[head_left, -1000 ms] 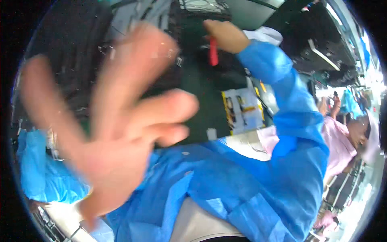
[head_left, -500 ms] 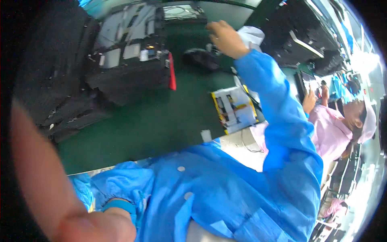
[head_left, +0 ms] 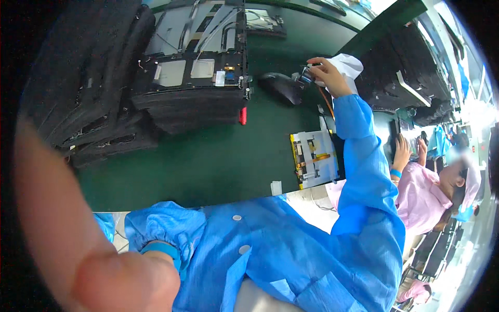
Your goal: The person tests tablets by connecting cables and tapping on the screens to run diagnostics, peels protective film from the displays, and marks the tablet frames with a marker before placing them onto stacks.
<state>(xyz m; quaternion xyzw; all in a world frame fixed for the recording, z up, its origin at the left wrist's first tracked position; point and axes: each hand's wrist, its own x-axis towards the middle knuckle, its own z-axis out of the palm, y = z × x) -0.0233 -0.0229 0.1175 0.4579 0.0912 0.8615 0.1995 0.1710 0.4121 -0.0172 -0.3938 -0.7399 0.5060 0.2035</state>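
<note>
My left hand (head_left: 125, 281) looms large and blurred at the lower left, close to the lens. One finger stretches up along the left edge; the other fingers are out of sight, and nothing shows in the hand. Out over the green table (head_left: 208, 161), my right hand (head_left: 332, 78) pinches a small silver-and-dark part (head_left: 305, 76) whose exact kind I cannot make out. Just left of that part sits a black computer mouse (head_left: 281, 87). A crumpled white sheet (head_left: 349, 66) lies behind the hand. Nearer me is a flat electronic panel (head_left: 317, 161) with yellow edges and an orange strip.
A tall stack of black-framed panels (head_left: 192, 104) stands left of centre, a red object (head_left: 243, 116) at its side. More dark stacks (head_left: 93, 88) fill the left. Another dark stack (head_left: 400, 62) rises at the right, beyond which a person in pink (head_left: 423, 192) sits.
My right hand now shows the small silver part between its fingertips, lower beside the mouse. The whole view has shifted, so the table things appear farther right. My left hand stays near the lens.
</note>
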